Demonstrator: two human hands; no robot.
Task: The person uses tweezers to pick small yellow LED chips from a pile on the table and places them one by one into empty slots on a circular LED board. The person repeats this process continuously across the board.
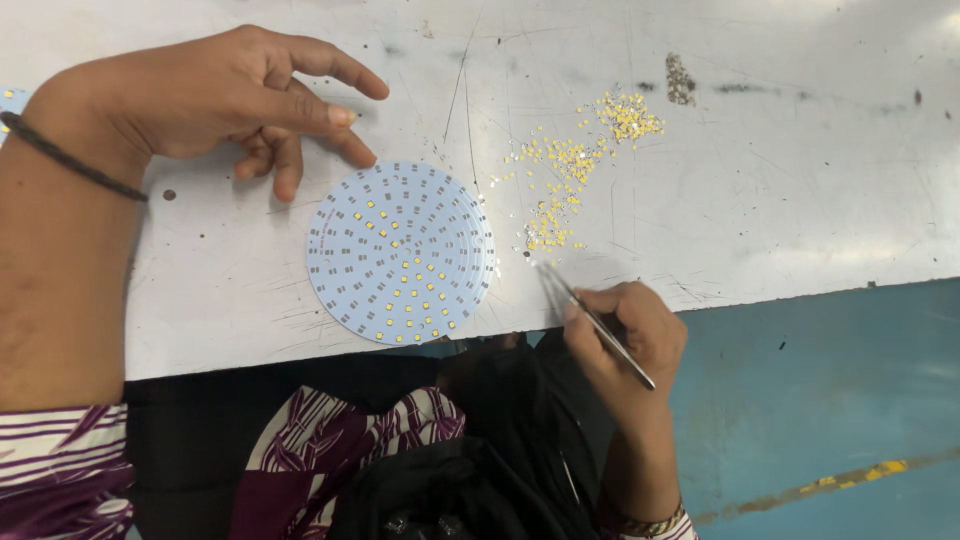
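The person's right hand (625,335) pinches a pair of thin metal tweezers (592,318) between thumb and fingers, the hand held at the near edge of the white, scratched tabletop (800,180). The tweezers slant up and to the left, and their tips end just below a scatter of tiny yellow chips (570,175) lying loose on the tabletop; whether the tips hold a chip cannot be told. The scatter runs in a loose band from near the tweezer tips up toward a denser heap farther back and to the right. Just left of the scatter lies a round pale-blue circuit board (400,250), flat on the tabletop, with rings of small pads; many pads in its lower and middle part carry yellow chips, while the upper rows show grey. The left hand (215,95) rests above and left of the board with its fingers loosely spread and curled, fingertips close to the board's upper rim, holding nothing. A dark band (70,160) circles the left wrist, and a patterned bangle (645,523) sits on the right wrist.
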